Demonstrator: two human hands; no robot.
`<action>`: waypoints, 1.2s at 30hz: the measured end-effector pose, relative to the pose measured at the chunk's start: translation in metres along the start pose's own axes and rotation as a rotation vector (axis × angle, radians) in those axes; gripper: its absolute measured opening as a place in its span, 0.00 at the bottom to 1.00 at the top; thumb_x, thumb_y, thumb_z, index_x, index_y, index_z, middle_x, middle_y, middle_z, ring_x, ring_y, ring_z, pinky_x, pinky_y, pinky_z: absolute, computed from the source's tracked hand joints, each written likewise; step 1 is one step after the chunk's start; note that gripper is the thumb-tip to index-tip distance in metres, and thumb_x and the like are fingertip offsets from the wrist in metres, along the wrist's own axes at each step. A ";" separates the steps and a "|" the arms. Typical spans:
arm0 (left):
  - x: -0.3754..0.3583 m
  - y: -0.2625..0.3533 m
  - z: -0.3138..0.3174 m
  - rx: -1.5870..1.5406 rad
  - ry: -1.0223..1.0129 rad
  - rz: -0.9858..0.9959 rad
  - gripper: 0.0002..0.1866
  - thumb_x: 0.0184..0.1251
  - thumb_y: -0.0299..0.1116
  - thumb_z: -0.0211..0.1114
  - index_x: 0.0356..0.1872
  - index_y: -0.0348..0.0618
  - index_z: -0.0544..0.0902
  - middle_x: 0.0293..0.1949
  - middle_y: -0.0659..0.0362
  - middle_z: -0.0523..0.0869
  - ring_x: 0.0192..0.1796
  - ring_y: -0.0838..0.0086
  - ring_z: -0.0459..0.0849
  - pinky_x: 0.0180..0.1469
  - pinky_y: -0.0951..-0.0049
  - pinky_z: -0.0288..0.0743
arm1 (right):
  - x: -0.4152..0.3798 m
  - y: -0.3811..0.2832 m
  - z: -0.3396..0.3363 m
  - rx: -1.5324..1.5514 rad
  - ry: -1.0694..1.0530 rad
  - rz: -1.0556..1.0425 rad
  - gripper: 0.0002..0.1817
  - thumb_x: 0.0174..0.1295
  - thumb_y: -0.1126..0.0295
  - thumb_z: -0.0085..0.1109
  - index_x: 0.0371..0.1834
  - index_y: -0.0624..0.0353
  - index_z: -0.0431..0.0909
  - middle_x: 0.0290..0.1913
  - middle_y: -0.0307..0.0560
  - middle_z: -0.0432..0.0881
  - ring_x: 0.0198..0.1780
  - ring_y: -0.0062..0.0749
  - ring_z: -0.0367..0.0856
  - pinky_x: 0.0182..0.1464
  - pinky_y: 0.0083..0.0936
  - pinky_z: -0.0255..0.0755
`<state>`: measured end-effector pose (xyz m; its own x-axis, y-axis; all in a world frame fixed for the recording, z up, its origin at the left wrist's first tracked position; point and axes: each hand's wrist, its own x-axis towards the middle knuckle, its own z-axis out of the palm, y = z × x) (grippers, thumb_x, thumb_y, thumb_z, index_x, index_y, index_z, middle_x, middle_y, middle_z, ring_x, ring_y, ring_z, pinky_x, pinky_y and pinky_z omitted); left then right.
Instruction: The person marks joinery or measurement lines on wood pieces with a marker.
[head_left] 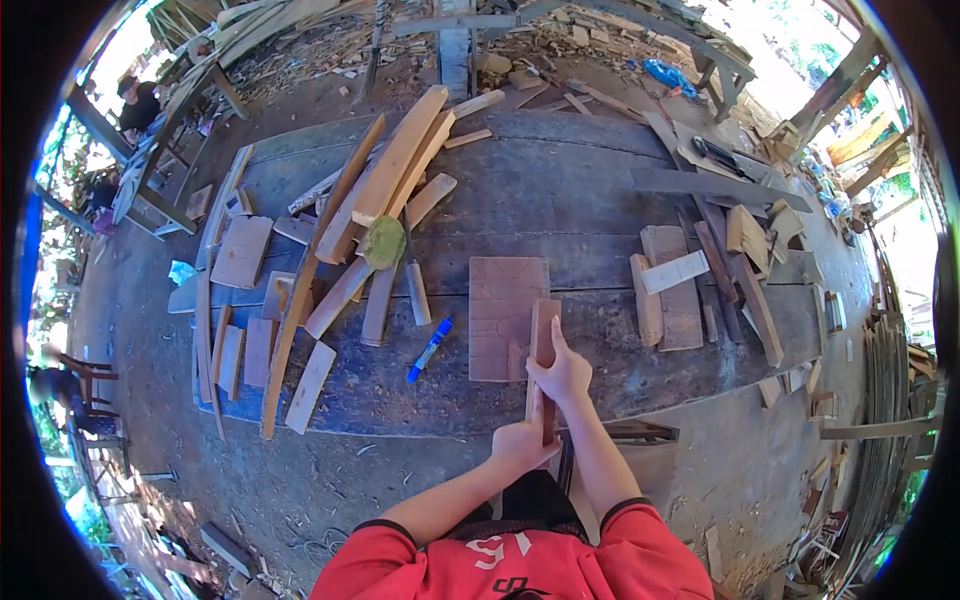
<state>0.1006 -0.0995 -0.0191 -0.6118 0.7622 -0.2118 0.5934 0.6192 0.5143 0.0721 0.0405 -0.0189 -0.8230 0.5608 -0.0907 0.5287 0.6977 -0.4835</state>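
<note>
Looking down from the head camera, I see both hands on one narrow wooden strip (543,345) that lies lengthwise, pointing away from me, at the near edge of the desk (600,200). The strip's far end rests on a flat square board (505,300), along the board's right edge, while its near end reaches back over the desk edge toward my body. This lay, as I judge it, lets the board support the strip while the hands steady it from the near side.

Right hand (563,372): set on top of the strip at about its middle, fingers (553,335) curled down over it with one laid forward along the wood; a closed, pressing hold. Left hand (520,445): lower, at the near end, wrapped shut around the strip just off the desk edge. I cannot tell whether it also holds a small tool, since the palm side is hidden.

Surroundings: a blue marker (429,350) lies on the desk just left of the board, apart from both hands. Farther left, a loose fan of long planks (385,190) and short offcuts, with a green round object (384,243) on them. To the right, more offcuts (672,290) lie well apart from the hands. Another person (135,103) is at the far upper left.
</note>
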 end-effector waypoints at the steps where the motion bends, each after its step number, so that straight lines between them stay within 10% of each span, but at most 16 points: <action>1: 0.013 -0.006 0.002 0.006 0.000 0.006 0.52 0.49 0.55 0.63 0.67 0.30 0.49 0.15 0.53 0.80 0.16 0.58 0.79 0.17 0.60 0.72 | 0.015 0.001 0.000 0.004 0.023 0.003 0.49 0.41 0.52 0.64 0.71 0.44 0.53 0.21 0.53 0.80 0.25 0.48 0.81 0.29 0.37 0.73; 16: 0.335 -0.042 -0.152 0.029 0.194 -0.120 0.55 0.48 0.52 0.61 0.69 0.34 0.40 0.24 0.51 0.84 0.26 0.57 0.83 0.27 0.59 0.76 | 0.381 -0.063 -0.055 -0.151 0.081 -0.178 0.47 0.44 0.45 0.60 0.70 0.44 0.55 0.36 0.55 0.83 0.39 0.47 0.83 0.42 0.37 0.75; 36: -0.051 -0.032 -0.018 0.025 -0.095 -0.085 0.51 0.50 0.53 0.62 0.67 0.32 0.46 0.17 0.52 0.81 0.18 0.56 0.80 0.21 0.59 0.74 | -0.034 -0.045 0.024 -0.047 -0.022 0.008 0.48 0.43 0.50 0.62 0.71 0.44 0.53 0.22 0.52 0.80 0.23 0.46 0.81 0.27 0.35 0.74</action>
<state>0.1034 -0.1613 -0.0099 -0.6087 0.7205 -0.3322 0.5553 0.6859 0.4703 0.0715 -0.0209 -0.0151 -0.8227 0.5568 -0.1142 0.5441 0.7135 -0.4414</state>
